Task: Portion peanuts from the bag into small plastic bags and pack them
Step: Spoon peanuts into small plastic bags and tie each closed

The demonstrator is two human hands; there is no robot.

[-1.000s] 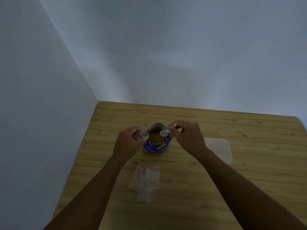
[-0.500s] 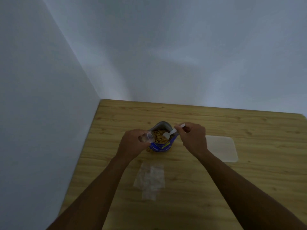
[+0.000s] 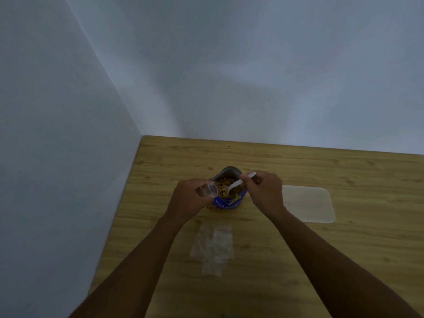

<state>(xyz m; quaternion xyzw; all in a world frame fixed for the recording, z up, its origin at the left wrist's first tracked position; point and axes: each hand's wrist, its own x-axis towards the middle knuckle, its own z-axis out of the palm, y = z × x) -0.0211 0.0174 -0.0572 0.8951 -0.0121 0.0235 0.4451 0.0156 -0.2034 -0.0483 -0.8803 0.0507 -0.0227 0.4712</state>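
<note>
Matt wood-grain table (image 3: 298, 260); glossy blue peanut bag (image 3: 229, 202) with grey foil-like lining; clear plastic cup (image 3: 210, 190); white plastic spoon (image 3: 236, 184); translucent frosted plastic lid (image 3: 308, 204); clear film bags (image 3: 213, 247).

The frame is dim with a cold blue-grey cast. Soft, broad shadows cross the walls (image 3: 252, 65) in the upper half. The worktop (image 3: 344, 260) is the warmest, brightest area; the forearms (image 3: 142, 260) at the bottom are dark, underexposed. The spoon (image 3: 235, 184) and the rim of the cup (image 3: 212, 190) catch faint highlights. Detail is soft, the print on the bag (image 3: 229, 203) smeared. Wide-angle distortion slants the wall corner at left.
</note>
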